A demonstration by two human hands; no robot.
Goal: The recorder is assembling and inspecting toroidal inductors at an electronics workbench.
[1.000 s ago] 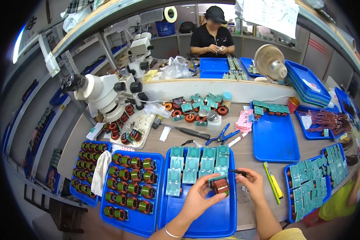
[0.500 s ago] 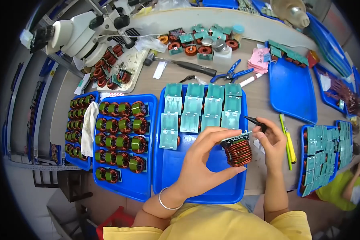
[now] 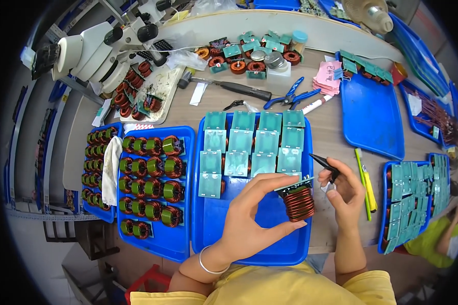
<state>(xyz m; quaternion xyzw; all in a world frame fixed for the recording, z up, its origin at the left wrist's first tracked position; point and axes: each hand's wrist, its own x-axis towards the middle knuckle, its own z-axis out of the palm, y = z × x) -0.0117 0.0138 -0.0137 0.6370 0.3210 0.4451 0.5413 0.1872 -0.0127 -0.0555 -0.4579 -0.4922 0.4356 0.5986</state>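
Note:
My left hand, wearing a bracelet at the wrist, grips a copper-wire toroidal coil between thumb and fingers. The coil hangs under a small green circuit board, tilted, with pins along its upper edge. To its right, my right hand is closed round black pointed tweezers, whose tip points up and left, apart from the board. A small pale piece shows by the right thumb tip; its kind is unclear. Below the coil lies a blue tray with rows of board-topped coils.
Left, another blue tray holds upright green-and-copper coils. Pliers, a hammer and a marker lie beyond. Right are a yellow cutter, a blue tray with boards at its far end, and filled trays.
My right fingers have drawn away from the board's edge, and more of the tweezers shows. A pale piece now appears at the right thumb. The coil sits slightly lower and more upright.

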